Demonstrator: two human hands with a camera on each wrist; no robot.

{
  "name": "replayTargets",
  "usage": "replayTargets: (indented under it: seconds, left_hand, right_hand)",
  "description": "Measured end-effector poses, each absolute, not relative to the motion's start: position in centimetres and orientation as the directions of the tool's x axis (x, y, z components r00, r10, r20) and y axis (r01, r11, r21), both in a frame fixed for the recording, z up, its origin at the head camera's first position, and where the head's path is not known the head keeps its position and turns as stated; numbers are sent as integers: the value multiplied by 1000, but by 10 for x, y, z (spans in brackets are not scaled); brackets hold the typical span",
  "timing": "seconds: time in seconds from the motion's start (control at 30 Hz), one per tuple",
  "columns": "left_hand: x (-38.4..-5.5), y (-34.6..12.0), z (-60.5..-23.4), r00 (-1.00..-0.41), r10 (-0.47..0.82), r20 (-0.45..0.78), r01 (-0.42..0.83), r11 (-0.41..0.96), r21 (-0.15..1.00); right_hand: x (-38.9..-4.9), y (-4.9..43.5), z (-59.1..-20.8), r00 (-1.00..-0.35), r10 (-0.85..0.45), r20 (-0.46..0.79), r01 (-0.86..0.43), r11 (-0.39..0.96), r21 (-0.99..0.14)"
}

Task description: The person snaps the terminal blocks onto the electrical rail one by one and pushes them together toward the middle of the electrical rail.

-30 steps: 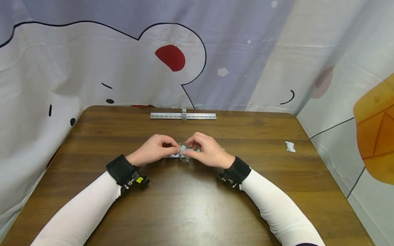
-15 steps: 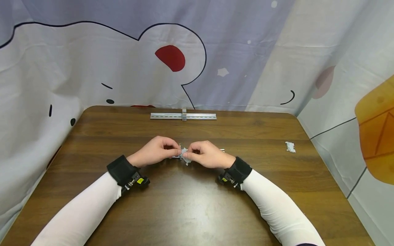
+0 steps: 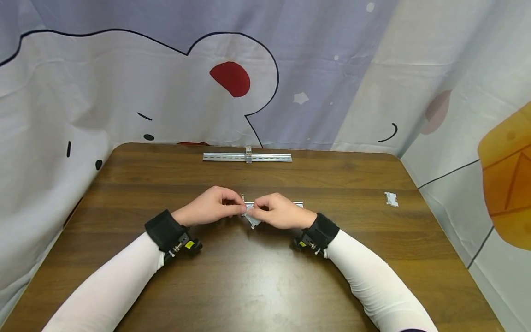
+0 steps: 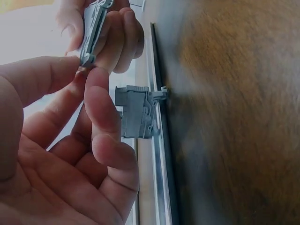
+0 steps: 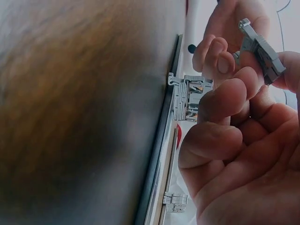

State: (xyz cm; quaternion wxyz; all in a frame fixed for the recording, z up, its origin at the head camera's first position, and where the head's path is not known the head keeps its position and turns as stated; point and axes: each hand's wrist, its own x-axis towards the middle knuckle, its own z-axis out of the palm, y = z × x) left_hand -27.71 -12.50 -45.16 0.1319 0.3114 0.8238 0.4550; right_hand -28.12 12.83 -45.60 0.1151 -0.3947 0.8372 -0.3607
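Note:
A flat grey terminal block [image 3: 253, 221] is held tilted between both hands, above the near metal DIN rail [image 3: 297, 203]. My left hand [image 3: 212, 205] pinches one end of it between thumb and forefinger, as the left wrist view shows. On its other side my right hand [image 3: 283, 212] grips it between thumb and fingers; in the right wrist view the block [image 5: 262, 50] sticks out past the fingertips. Just below the hands, grey terminal blocks [image 4: 136, 112] sit clipped on the near rail. The fingers hide part of the held block and much of that rail.
Toward the back edge of the wooden table [image 3: 265, 276] lies a second DIN rail [image 3: 224, 157], with terminal blocks [image 3: 248, 155] at its middle. One loose light-grey terminal block [image 3: 391, 198] rests at the right. A printed curtain [image 3: 307, 92] hangs behind the table.
My right hand has come down and its fingers have drawn together on the terminal block. The held block has shifted slightly toward me. My left hand has moved only a little.

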Motion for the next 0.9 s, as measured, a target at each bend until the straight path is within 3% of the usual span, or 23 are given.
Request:
replayTargets:
  seconds: [0.4,0.67,0.9]
  left_hand:
    - [-285,-133,-455,-853,509,114,405,509,759]
    - [-286,-135,-458,-834,526,165,531,687,497]
    - [-286,-137,-460,-819,561,122,559,730,393]
  right_hand:
    - [-291,134,-458,-721,-687,90,-558,498,-663]
    - [-296,136,-460,-786,-612,80,-516,580,-630]
    - [-301,130,-459,-833,-551,47,-477,673,-566]
